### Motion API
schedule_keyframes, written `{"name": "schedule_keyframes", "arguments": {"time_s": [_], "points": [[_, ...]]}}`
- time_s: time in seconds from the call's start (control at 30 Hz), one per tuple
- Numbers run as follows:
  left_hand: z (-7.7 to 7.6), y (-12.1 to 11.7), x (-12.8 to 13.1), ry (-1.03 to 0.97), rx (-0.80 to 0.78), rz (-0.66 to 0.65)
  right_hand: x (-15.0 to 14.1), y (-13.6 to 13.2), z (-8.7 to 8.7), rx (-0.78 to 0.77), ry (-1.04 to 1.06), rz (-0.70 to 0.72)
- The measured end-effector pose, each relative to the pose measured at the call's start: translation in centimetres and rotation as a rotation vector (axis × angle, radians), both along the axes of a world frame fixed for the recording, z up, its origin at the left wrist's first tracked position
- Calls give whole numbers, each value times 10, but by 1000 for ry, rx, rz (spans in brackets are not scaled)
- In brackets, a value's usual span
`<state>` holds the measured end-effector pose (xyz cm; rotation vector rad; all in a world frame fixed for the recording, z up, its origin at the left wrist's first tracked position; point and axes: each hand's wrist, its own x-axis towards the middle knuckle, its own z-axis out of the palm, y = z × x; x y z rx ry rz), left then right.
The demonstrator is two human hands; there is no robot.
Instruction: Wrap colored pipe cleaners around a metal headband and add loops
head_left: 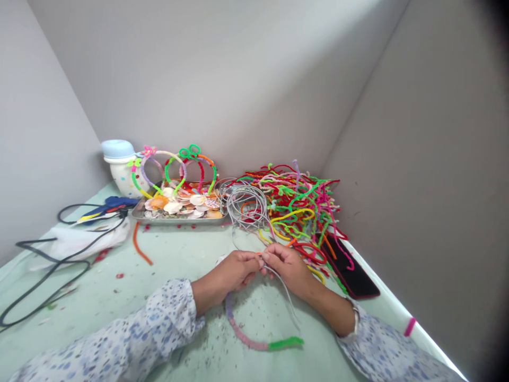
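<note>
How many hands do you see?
2: the left hand and the right hand. They're side by side over the table, fingertips together at a grey wire. Some fingers are hidden, but no other hands show.

Wire coil (246, 192): behind the fingers (250, 261)
Shell tray (178, 220): behind-left of them, hoops (214, 172) in it
Pipe-cleaner heap (294, 193): behind-right
Phone (360, 276): right, partly under the heap
Cable (59, 261): far left, on the desk (178, 252)
Band (248, 340): nearer side

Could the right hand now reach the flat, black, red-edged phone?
Probably yes: the phone lies near the right hand, its near end uncovered, though fuzzy coloured stems cross its far end and the hand seems occupied with thin grey wire.
</note>
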<state>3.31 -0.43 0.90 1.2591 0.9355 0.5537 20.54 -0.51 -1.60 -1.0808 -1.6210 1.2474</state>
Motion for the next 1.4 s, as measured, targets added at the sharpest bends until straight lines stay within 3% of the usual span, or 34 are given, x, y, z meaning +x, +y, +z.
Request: {"name": "schedule_keyframes", "arguments": {"time_s": [0.3, 0.63, 1.4], "points": [[-6, 1, 3, -71, 31, 127, 2, 0, 16, -92, 85, 14], [-14, 3, 4, -124, 45, 232, 1, 0, 11, -92, 5, -57], [-22, 3, 4, -155, 111, 252, 0, 1, 3, -96, 39, -36]]}}
